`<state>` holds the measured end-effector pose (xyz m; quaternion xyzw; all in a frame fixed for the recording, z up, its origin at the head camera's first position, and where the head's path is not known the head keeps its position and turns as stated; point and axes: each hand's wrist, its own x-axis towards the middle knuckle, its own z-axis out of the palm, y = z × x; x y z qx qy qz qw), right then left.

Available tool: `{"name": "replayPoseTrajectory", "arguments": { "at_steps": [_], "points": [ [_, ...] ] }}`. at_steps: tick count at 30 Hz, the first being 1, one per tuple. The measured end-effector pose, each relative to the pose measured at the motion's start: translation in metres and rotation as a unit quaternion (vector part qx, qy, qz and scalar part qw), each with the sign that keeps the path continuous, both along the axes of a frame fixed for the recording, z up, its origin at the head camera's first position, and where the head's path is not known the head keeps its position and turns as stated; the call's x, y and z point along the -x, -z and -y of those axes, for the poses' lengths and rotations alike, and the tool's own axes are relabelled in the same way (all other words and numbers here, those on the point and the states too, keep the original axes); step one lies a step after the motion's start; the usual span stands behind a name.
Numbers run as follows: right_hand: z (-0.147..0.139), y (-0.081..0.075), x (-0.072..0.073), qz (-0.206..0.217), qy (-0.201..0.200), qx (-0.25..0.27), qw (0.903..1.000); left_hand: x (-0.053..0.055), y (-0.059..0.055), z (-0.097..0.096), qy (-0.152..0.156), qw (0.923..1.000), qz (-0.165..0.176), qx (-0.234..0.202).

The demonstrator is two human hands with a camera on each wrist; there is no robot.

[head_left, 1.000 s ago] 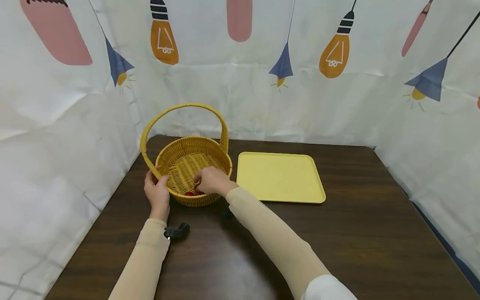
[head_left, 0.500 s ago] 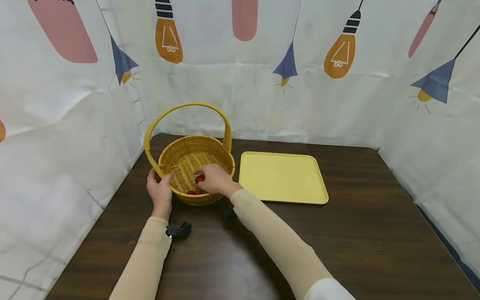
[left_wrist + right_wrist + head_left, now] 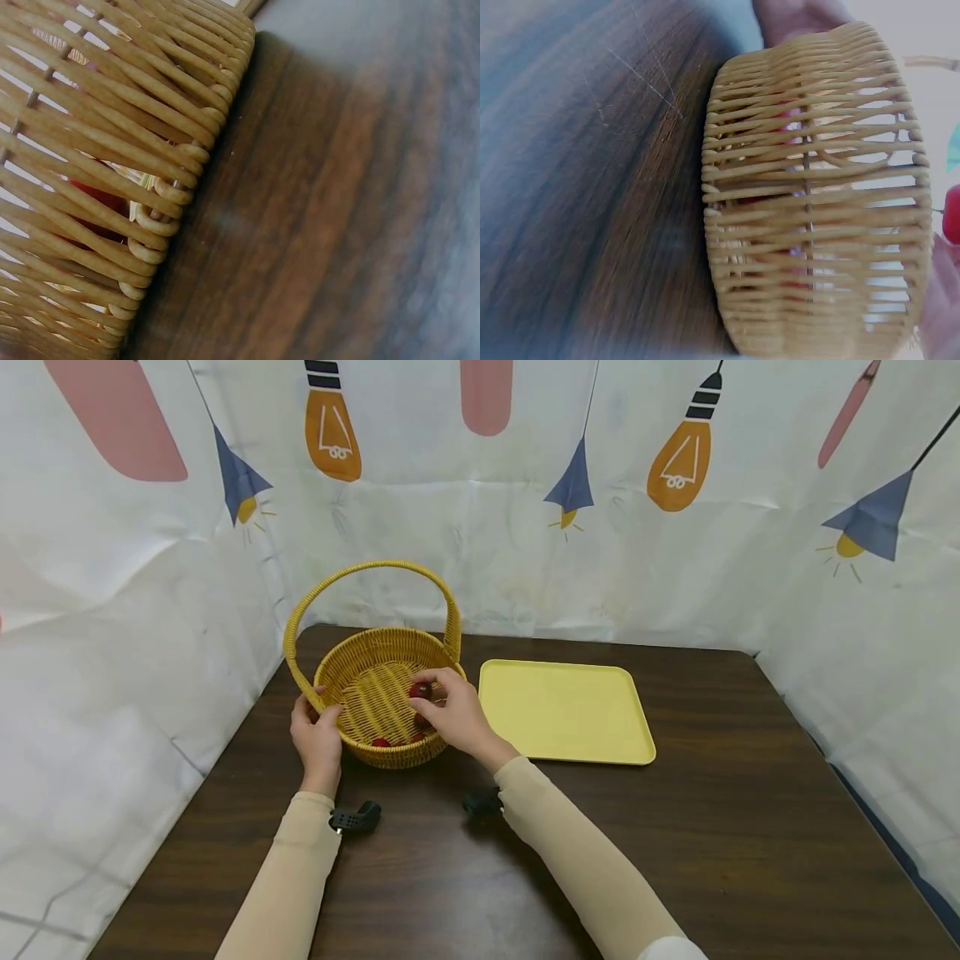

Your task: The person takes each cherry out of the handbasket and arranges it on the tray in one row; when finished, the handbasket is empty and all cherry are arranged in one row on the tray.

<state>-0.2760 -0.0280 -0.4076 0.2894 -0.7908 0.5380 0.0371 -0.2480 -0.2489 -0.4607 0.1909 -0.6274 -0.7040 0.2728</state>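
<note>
A yellow wicker basket point(image 3: 352, 660) with a tall hoop handle stands at the table's back left. My left hand point(image 3: 317, 750) grips its near left rim beside the foot of the handle, thumb over the edge. At the basket's right side my right hand point(image 3: 463, 717) pinches a dark red cherry point(image 3: 420, 691) between thumb and fingers, above the basket. The right wrist view shows this cherry point(image 3: 952, 214) with a thin stem, past the rim. Just below the hand is another cherry point(image 3: 422, 721). More red fruit point(image 3: 381, 742) lies inside, partly hidden by the near wall.
A flat yellow tray point(image 3: 562, 710) lies on the dark wooden table point(image 3: 712, 827), just right of the basket. Behind and at both sides hangs a white cloth point(image 3: 480, 560) printed with lamps and bulbs. Dark bands sit on both wrists.
My right hand has risen from the basket's bottom and shifted right, bringing a cherry up in its fingertips. The left hand keeps its hold on the rim.
</note>
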Motion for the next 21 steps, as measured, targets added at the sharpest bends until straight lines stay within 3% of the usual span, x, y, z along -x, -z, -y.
{"name": "replayPoseTrajectory", "arguments": {
  "at_steps": [5, 9, 16, 21],
  "points": [
    [-0.018, 0.003, -0.002, -0.006, 0.012, 0.052, 0.9986, -0.001, -0.002, 0.0, -0.001, 1.0, 0.006, 0.003],
    [-0.03, 0.005, -0.002, 0.017, 0.008, 0.081, 0.9965, -0.001, -0.002, 0.0, -0.003, 1.0, 0.006, 0.004],
    [-0.048, -0.017, -0.019, 0.064, -0.003, 0.116, 0.9912, -0.002, -0.003, 0.001, -0.008, 0.9999, 0.009, 0.003],
    [-0.059, -0.015, -0.015, 0.046, 0.026, 0.133, 0.9897, -0.001, -0.004, -0.002, -0.007, 0.9999, 0.01, 0.001]
  ]
}}
